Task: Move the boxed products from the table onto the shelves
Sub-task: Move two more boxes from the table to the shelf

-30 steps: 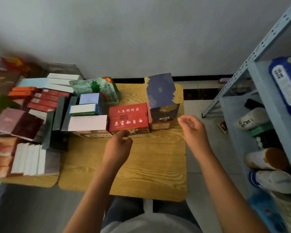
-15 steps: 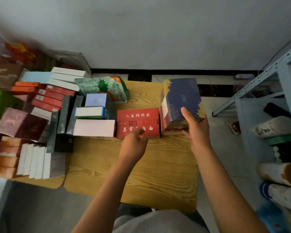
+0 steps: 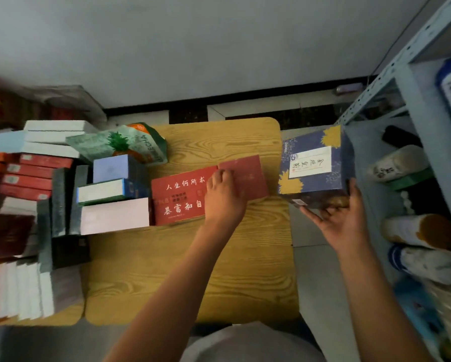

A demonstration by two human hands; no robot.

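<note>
- Holding the navy box (image 3: 313,165) from beneath, the right hand (image 3: 341,220) grips it off the table edge (image 3: 284,158).
- Left hand (image 3: 225,198) covers the red boxes' (image 3: 178,198) seam; its grip I cannot tell.

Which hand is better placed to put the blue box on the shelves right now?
The right hand. It already holds the blue box from beneath, off the table edge beside the shelves. The left hand rests on the red boxes at the table's middle, farther away.
</note>
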